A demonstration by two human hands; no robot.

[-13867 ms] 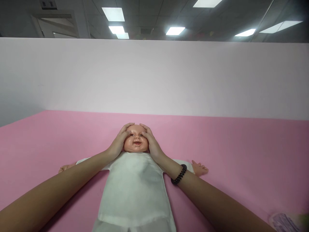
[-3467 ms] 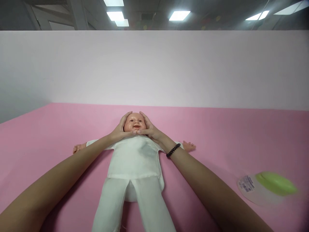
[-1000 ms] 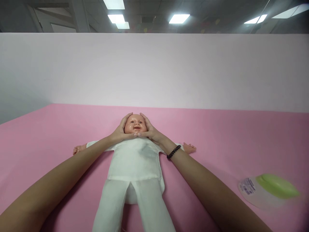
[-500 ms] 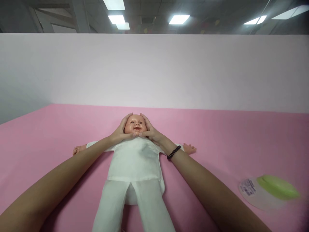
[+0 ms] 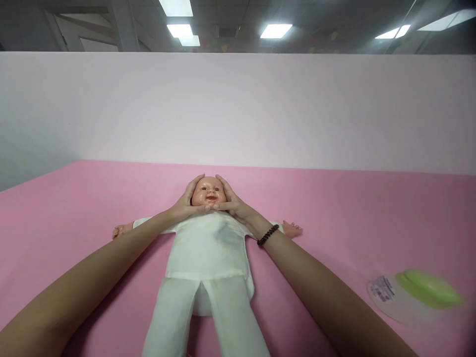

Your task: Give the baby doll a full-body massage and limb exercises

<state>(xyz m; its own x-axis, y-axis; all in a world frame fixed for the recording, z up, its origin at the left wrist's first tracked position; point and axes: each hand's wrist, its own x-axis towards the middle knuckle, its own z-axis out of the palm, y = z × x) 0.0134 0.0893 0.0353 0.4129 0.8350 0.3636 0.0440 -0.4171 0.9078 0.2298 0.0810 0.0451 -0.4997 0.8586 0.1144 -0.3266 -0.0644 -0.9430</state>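
A baby doll point(image 5: 208, 250) with a white cloth body lies face up on the pink surface point(image 5: 334, 208), its arms spread to both sides. My left hand point(image 5: 187, 202) is cupped round the left side of the doll's head point(image 5: 209, 191), thumb along the chin. Round the right side of the head curves my right hand point(image 5: 234, 202), its thumb also at the chin. The two thumb tips nearly meet below the doll's mouth. A black beaded bracelet point(image 5: 267, 235) circles my right wrist.
A clear bottle point(image 5: 403, 300) with a green cap point(image 5: 429, 288) and a printed label lies at the lower right, beyond my right forearm. Behind the pink surface stands a white wall panel point(image 5: 238, 109), with ceiling lights above it.
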